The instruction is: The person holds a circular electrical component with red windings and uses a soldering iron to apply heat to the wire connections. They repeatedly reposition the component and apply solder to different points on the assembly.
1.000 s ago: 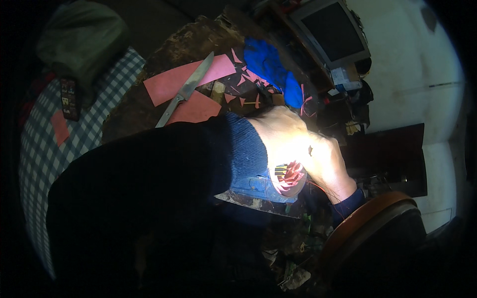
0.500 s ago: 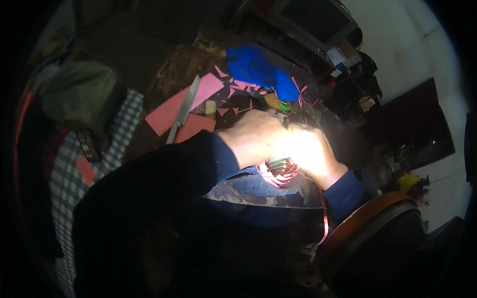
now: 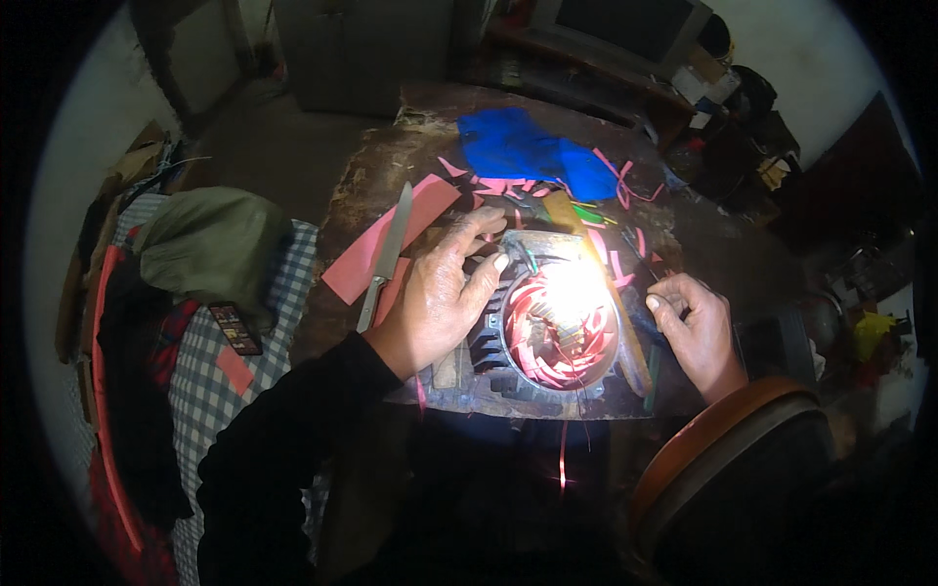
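Observation:
A finned motor housing [image 3: 489, 342] sits on the dark worktable, with pink slips and windings [image 3: 547, 361] inside its ring; bright light washes out part of the interior. My left hand [image 3: 440, 293] rests by the housing’s upper left, fingers curved and apart, thumb at its edge. At the right of it, my right hand [image 3: 699, 332] has its fingers closed on a thin dark tool [image 3: 640, 254]. A long wooden strip [image 3: 630, 342] lies along the housing’s right side. A knife [image 3: 391, 249] lies on pink sheets [image 3: 428, 203] left of my left hand.
Blue cloth [image 3: 581, 171] and pink scraps lie at the back. A green bag [image 3: 205, 244] and phone [image 3: 234, 327] rest on checkered cloth [image 3: 200, 430] at left. A screen [image 3: 611, 24] stands behind. An orange-rimmed round object [image 3: 718, 430] is at lower right.
My hands, together over the housing before, are now apart: left at its left side, right off to its right with a tool. The housing’s interior now shows more, and the view has shifted.

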Demonstrator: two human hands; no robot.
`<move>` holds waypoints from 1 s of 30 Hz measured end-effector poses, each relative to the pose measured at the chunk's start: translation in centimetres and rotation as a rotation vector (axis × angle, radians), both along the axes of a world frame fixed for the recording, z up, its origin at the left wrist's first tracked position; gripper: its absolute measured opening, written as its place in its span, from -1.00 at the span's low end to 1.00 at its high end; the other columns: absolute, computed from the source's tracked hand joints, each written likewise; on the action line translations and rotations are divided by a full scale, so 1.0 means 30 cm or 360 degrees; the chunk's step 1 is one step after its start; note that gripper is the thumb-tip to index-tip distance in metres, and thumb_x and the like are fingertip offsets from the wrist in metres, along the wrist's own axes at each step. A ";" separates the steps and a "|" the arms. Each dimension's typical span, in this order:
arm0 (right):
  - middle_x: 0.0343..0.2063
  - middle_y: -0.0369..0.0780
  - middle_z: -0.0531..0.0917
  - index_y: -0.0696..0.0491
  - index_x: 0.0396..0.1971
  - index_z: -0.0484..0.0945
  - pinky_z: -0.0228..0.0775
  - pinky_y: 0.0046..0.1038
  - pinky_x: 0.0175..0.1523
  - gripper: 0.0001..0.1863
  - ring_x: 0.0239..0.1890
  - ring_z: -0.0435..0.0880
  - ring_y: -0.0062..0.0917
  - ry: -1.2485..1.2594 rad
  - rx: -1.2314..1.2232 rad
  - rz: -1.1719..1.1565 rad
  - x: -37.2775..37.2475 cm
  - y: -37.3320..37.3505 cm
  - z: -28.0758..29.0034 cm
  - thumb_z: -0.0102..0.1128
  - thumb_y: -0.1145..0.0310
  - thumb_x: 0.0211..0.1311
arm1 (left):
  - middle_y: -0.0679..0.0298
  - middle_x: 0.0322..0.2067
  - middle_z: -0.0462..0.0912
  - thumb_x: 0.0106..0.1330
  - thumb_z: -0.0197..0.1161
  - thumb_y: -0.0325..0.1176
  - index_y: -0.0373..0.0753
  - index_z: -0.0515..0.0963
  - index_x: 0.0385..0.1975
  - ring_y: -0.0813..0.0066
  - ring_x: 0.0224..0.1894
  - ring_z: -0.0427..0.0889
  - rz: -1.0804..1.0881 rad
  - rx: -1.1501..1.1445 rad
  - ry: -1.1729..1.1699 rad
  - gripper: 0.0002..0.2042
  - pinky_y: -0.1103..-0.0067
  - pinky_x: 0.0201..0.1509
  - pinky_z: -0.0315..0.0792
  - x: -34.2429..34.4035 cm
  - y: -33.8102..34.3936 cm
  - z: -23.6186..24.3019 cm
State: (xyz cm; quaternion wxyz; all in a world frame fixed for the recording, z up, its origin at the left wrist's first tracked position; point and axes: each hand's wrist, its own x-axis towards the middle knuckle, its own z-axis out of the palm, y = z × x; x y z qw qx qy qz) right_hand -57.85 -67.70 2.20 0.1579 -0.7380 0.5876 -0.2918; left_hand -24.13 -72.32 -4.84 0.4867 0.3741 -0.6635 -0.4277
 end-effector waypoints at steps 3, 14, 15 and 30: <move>-0.31 -0.11 0.81 0.27 -0.11 0.76 0.63 -0.42 -0.14 -0.88 -0.32 0.80 -0.55 -0.0114 0.0033 0.0067 0.023 -0.016 -0.028 0.43 0.54 0.47 | 0.07 0.30 0.67 0.61 0.26 -0.62 -0.37 0.54 0.37 0.35 0.29 0.73 0.0098 0.0125 -0.0022 -0.62 0.45 0.41 0.60 0.029 0.009 0.015; -0.01 -0.08 0.73 0.10 -0.16 0.77 0.68 -0.19 0.11 -0.88 0.01 0.78 -0.16 -0.0031 -0.0593 0.0843 0.188 -0.169 -0.085 0.45 0.45 0.35 | 0.05 0.25 0.76 0.46 0.47 -0.53 -0.32 0.81 0.02 0.10 0.23 0.80 0.0067 -0.0420 -0.0766 -0.81 0.33 0.30 0.70 -0.067 0.047 0.077; -0.01 -0.08 0.73 0.10 -0.16 0.76 0.67 -0.18 0.14 -0.88 0.03 0.77 -0.16 -0.0024 -0.0594 0.0852 0.202 -0.179 -0.101 0.43 0.44 0.36 | 0.03 0.25 0.75 0.45 0.47 -0.55 -0.32 0.81 0.02 0.11 0.22 0.81 0.0057 -0.0459 -0.0862 -0.80 0.35 0.29 0.70 -0.073 0.044 0.081; 0.09 -0.03 0.77 0.13 -0.25 0.77 0.65 -0.09 0.25 -0.86 0.19 0.76 -0.10 -0.0091 -0.0678 0.1050 0.232 -0.245 -0.153 0.32 0.39 0.37 | 0.03 0.37 0.67 0.45 0.50 -0.56 -0.39 0.78 -0.13 0.26 0.13 0.86 0.0204 -0.0229 -0.1057 -0.91 0.46 0.16 0.76 -0.119 0.099 0.137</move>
